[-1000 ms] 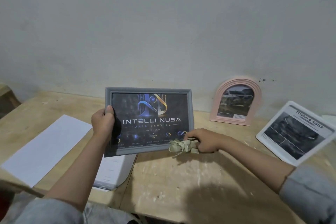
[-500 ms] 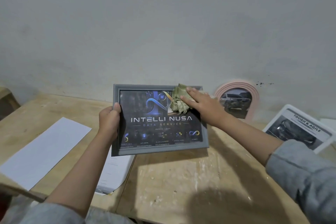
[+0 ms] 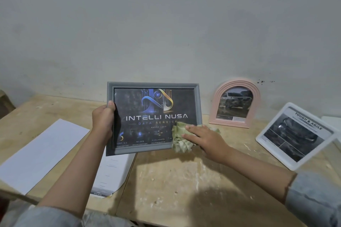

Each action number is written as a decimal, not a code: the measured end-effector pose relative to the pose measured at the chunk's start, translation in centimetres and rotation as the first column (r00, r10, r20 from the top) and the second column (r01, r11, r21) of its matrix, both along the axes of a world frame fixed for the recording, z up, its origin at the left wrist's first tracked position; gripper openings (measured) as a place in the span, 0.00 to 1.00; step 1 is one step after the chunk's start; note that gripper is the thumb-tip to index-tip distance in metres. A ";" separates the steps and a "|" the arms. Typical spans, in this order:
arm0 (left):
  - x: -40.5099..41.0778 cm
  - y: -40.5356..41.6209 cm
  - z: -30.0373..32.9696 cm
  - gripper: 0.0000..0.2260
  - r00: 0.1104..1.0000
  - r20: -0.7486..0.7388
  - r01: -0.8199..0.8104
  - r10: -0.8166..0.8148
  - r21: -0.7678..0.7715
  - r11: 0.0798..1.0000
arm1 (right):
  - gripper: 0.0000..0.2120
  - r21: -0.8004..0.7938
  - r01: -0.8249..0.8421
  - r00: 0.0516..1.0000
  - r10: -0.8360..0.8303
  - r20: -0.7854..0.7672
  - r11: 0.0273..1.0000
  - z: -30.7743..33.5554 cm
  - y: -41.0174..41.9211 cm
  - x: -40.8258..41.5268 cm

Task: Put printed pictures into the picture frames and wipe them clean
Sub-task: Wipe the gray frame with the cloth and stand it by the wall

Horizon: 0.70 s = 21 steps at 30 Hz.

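Above the wooden table [image 3: 166, 180], the left hand [image 3: 102, 118] held the grey picture frame [image 3: 153, 116] with fingers closed around its left edge. The right hand [image 3: 204, 138], fingers stretched almost flat, pressed a crumpled green cloth [image 3: 180, 138] on the frame's lower right corner.

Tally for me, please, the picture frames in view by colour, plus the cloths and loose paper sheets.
Grey frame: 1
Pink arched frame: 1
White frame: 1
Cloth: 1
Paper sheets, one left, one under the grey frame: 2
Total: 6
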State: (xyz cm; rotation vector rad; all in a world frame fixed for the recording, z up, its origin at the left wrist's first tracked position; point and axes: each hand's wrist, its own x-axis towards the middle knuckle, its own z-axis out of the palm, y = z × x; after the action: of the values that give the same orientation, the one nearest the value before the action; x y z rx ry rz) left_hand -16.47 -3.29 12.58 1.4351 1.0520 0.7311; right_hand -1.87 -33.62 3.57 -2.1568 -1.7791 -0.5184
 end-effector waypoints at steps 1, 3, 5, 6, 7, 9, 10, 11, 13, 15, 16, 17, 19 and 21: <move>0.1 0.1 0.1 0.14 1.000 -0.002 -0.023 0.023 0.001 1.000 | 0.33 -0.019 0.007 0.995 -0.009 -0.100 1.000 0.1 0.0 -0.5; 0.4 -0.1 0.2 0.14 0.998 -0.016 -0.059 0.059 0.028 0.998 | 0.26 -0.089 0.028 0.928 -0.059 -0.367 0.996 1.0 0.0 -1.2; 0.5 -0.6 0.3 0.13 0.998 -0.033 -0.047 0.051 0.114 0.992 | 0.23 -0.184 0.035 0.774 -0.143 -0.617 0.982 2.4 0.3 -1.0; 0.5 -0.9 0.4 0.14 0.998 -0.051 -0.026 0.034 0.165 0.986 | 0.23 -0.254 0.014 0.696 -0.192 -0.692 0.967 3.2 0.5 -0.8; 0.5 -1.2 0.4 0.15 0.997 -0.071 -0.002 0.017 0.207 0.978 | 0.24 -0.332 -0.026 0.638 -0.240 -0.731 0.943 4.0 0.7 -0.5; 0.5 -1.6 0.5 0.16 0.995 -0.095 0.036 -0.013 0.248 0.968 | 0.23 -0.479 -0.155 0.595 -0.306 -0.744 0.864 5.5 1.1 0.2; 0.4 -1.7 0.6 0.16 0.995 -0.096 0.046 -0.022 0.253 0.966 | 0.20 -0.527 -0.219 0.589 -0.320 -0.742 0.821 6.3 1.3 0.4; 0.4 -1.8 0.8 0.16 0.995 -0.095 0.051 -0.027 0.257 0.965 | 0.18 -0.547 -0.260 0.586 -0.320 -0.744 0.795 7.1 1.5 0.6; 0.5 -1.9 1.3 0.16 0.995 -0.093 0.059 -0.035 0.268 0.962 | 0.17 -0.547 -0.253 0.591 -0.320 -0.740 0.798 8.9 1.8 1.3; 0.4 -2.1 1.7 0.17 0.995 -0.092 0.073 -0.049 0.284 0.956 | 0.19 -0.515 -0.157 0.624 -0.320 -0.713 0.843 10.9 2.0 2.2; 0.3 -2.1 1.9 0.18 0.994 -0.099 0.082 -0.056 0.291 0.953 | 0.20 -0.463 -0.088 0.640 -0.306 -0.705 0.882 11.6 2.1 2.7; 0.2 -2.1 2.0 0.18 0.993 -0.103 0.092 -0.064 0.298 0.950 | 0.21 -0.375 -0.012 0.654 -0.276 -0.704 0.927 12.1 2.2 3.1; 0.0 -2.1 2.1 0.18 0.992 -0.103 0.101 -0.074 0.287 0.952 | 0.23 -0.144 0.122 0.733 -0.187 -0.654 0.982 12.5 2.5 3.9; -0.1 -2.3 2.2 0.17 0.994 -0.081 0.095 -0.077 0.246 0.965 | 0.26 -0.027 0.179 0.866 -0.170 -0.471 0.984 11.7 2.7 4.8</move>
State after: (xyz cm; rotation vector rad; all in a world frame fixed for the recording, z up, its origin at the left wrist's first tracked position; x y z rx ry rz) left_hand -16.56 -5.62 14.81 1.7228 0.9702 0.7745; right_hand 2.97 -30.97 15.27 -2.2020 -1.3170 -0.0284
